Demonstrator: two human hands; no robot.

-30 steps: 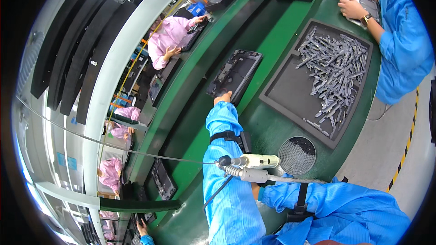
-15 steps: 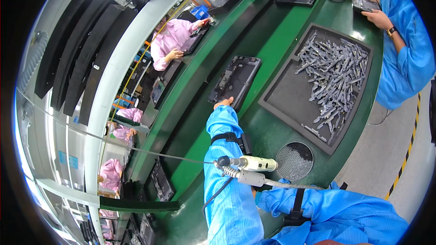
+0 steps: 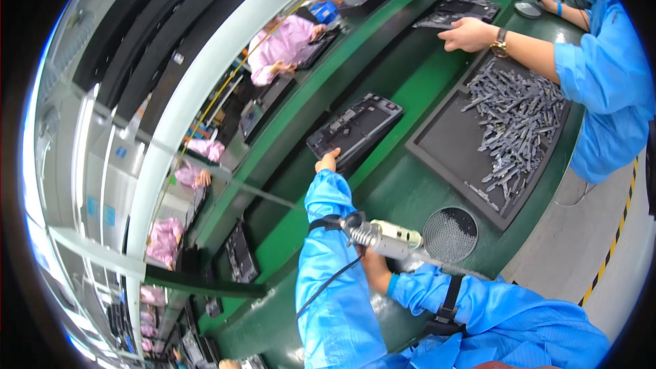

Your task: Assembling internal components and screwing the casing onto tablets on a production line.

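My left hand (image 3: 328, 160) grips the near left corner of a black, shallow device casing (image 3: 359, 126) with its thumb and fingers closed on the edge. The casing lies slanted over the green conveyor belt (image 3: 403, 106), and small parts line its far side. Lower down, my right hand (image 3: 374, 270) is beside my left forearm, under a pale electric screwdriver (image 3: 393, 238) that hangs from a coiled cord. Sleeve and screwdriver cover most of its fingers, so I cannot see whether it holds anything.
A black tray (image 3: 437, 164) heaped with grey, slim parts stands to the right. Near it is a round mesh dish (image 3: 451, 234) of small dark pieces. A co-worker's hand (image 3: 468, 35) reaches over the belt to another casing (image 3: 471, 10). More casings sit along the belt.
My left hand's casing has turned to a flatter slant. My right hand has come into sight under the screwdriver. The co-worker's arm has stretched across to the belt. The whole view has shifted somewhat.
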